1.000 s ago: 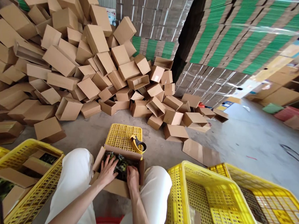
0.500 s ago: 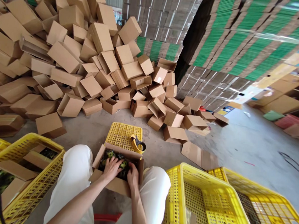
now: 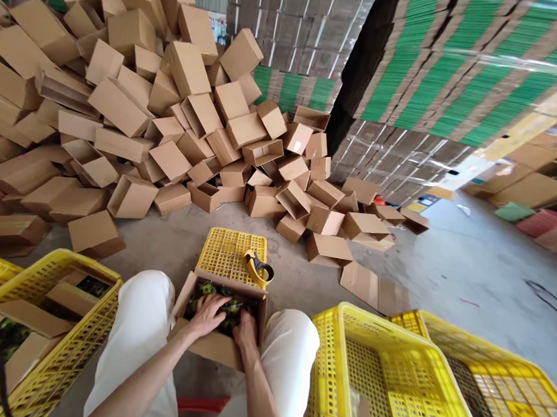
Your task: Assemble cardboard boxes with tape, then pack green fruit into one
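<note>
An open cardboard box (image 3: 217, 351) rests between my knees, filled with dark green produce (image 3: 231, 307), some of it under shiny film; its exact kind is too small to tell. My left hand (image 3: 207, 316) lies over the produce, palm down, its fingers stretched out and a little apart. Along the box's right inner side, my right hand (image 3: 246, 331) reaches down with fingers extended, the tips partly hidden among the produce. Neither hand lifts anything. Just beyond the box, a yellow and black tape dispenser (image 3: 257, 269) sits on an upturned yellow crate (image 3: 224, 246).
Yellow crates flank me: the left crate (image 3: 89, 323) contains opened boxes of green produce, and another crate (image 3: 374, 346) stands at my right. A big heap of cardboard boxes (image 3: 179, 133) spreads ahead. Behind rise stacks of flattened cartons (image 3: 438, 73). A flattened box (image 3: 372, 288) lies on the floor.
My right hand has shifted slightly left and deeper into the produce, away from the box's right wall. The left hand stays nearly in place over the produce.
</note>
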A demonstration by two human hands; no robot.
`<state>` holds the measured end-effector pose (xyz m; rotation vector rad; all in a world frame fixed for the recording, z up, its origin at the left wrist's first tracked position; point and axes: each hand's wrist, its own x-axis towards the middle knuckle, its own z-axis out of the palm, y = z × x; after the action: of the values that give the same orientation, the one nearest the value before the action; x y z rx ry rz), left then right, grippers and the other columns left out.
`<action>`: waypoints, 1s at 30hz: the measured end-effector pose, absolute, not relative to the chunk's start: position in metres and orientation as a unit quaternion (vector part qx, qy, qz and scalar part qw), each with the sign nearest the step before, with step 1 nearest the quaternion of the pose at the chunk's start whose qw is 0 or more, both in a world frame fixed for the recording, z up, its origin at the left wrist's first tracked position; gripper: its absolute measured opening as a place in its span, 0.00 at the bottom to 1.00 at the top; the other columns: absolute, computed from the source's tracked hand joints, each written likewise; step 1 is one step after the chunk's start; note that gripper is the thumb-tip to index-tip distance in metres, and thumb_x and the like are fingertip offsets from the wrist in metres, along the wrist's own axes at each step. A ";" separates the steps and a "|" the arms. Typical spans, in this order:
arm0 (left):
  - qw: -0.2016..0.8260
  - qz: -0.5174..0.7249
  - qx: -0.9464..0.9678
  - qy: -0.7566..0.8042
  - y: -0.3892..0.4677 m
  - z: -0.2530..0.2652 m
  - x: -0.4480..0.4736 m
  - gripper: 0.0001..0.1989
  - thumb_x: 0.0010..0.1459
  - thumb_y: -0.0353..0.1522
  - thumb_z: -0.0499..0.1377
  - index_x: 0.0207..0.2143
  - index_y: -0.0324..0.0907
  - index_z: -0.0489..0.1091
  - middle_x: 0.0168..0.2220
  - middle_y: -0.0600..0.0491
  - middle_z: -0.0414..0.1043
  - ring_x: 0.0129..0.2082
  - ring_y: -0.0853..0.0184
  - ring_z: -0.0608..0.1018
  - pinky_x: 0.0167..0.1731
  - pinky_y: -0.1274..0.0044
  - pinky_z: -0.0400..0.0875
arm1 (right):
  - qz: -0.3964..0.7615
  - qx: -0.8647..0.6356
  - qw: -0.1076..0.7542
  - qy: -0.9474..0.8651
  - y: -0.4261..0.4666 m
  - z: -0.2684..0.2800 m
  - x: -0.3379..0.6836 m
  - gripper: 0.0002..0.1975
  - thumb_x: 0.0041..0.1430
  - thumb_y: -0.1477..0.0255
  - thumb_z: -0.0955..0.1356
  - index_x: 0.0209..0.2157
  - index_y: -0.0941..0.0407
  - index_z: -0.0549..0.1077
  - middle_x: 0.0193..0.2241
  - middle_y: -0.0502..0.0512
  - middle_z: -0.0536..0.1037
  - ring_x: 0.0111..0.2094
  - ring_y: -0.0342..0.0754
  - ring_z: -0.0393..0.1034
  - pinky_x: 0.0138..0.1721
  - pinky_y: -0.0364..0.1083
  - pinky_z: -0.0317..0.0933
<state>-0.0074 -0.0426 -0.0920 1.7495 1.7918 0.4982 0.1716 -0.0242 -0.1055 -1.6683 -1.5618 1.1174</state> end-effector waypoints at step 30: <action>0.573 0.520 0.202 0.601 -0.042 -0.092 -0.014 0.25 0.54 0.50 0.73 0.40 0.40 0.72 0.31 0.53 0.79 0.22 0.70 0.83 0.22 0.81 0.79 | 0.297 -0.614 0.258 -0.684 -0.023 -0.146 0.177 0.30 0.45 0.83 0.66 0.51 0.58 0.84 0.57 0.69 0.80 0.60 0.67 0.74 0.64 0.61 0.64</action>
<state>-0.0138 -0.0424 -0.0918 0.4731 1.4090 1.2187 0.1770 -0.0226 -0.1462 -1.6638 -1.8559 0.8057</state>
